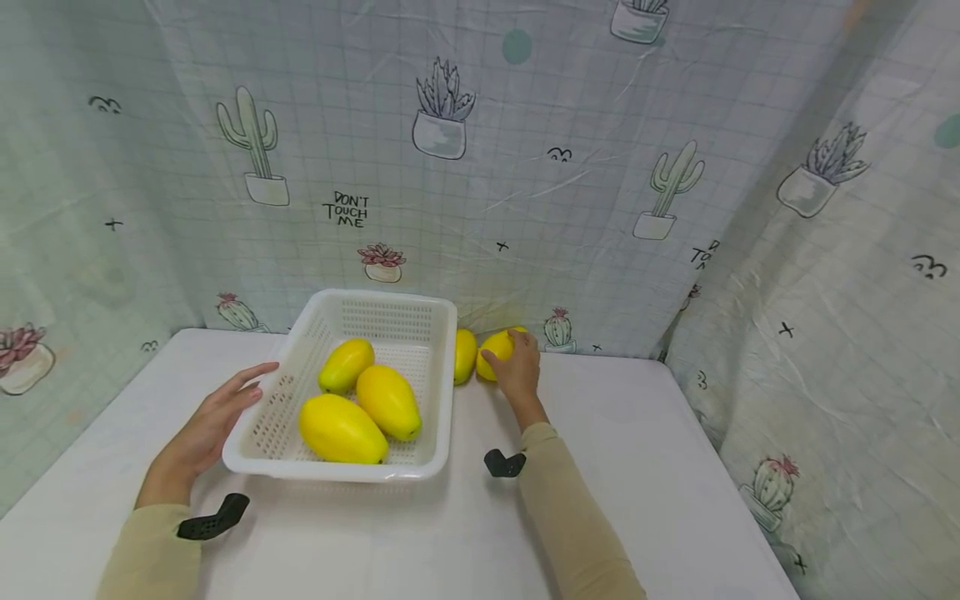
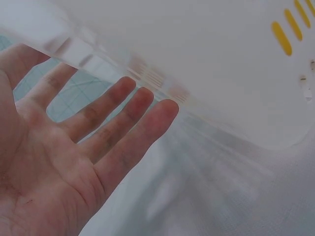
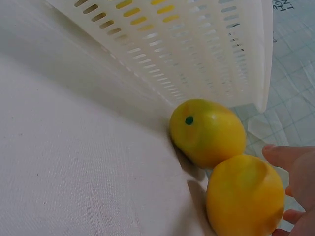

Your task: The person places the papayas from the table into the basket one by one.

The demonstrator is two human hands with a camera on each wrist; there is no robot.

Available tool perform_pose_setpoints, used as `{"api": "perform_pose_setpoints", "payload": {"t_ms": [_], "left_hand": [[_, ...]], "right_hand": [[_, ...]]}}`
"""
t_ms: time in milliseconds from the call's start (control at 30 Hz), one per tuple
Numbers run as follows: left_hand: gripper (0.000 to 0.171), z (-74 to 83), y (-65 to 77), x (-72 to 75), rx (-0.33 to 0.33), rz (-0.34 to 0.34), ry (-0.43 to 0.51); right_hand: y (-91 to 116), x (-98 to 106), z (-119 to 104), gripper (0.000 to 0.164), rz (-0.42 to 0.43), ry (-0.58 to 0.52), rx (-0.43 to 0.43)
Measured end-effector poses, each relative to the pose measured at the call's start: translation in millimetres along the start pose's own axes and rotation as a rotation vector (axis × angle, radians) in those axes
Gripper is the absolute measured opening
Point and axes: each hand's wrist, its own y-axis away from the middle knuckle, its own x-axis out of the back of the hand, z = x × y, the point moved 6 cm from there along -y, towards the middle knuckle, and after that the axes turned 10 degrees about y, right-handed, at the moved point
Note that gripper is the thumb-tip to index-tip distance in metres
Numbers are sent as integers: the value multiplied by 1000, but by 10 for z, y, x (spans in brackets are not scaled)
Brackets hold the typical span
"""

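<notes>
Left hand (image 1: 213, 421), fingers straight, was at left side of basket (image 1: 337, 474) holding three fruits (image 1: 343, 429). Right hand (image 1: 519, 371) curved over outer fruit (image 1: 495, 343) of two right of basket on surface (image 1: 615, 442); couldn't tell if gripped.

The basket (image 1: 337, 472) looks plastic, the fruit (image 1: 343, 430) smooth.

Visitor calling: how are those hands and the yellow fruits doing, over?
Left hand at rim of white basket. Right hand at outer loose fruit, grip unclear. Three fruits inside basket. Crowding: inner loose fruit between outer one and basket.
</notes>
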Motion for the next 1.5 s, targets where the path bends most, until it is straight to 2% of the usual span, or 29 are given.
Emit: {"api": "perform_pose_setpoints", "payload": {"t_ms": [300,433,600,933,1167,1367,1500], "left_hand": [[47,-1,-15,-29,0,5,-5],[48,1,-20,-42,-5,-8,-9],[48,2,-31,-27,-3,9,-16],[48,-7,-8,0,3,13,-10],[47,-16,-8,4,-4,7,-11],[48,-18,-9,11,-5,8,-14],[48,-26,-2,19,-2,10,-16]], "right_hand": [[-21,-28,28,66,-12,34,17],[-24,-34,47,63,-4,60,27],[-20,-32,52,57,-3,96,48],[16,-40,73,52,-12,-28,32],[39,-64,107,50,-12,-64,31],[87,-52,143,56,0,-102,17],[112,-69,179,62,-24,-110,-11]]}}
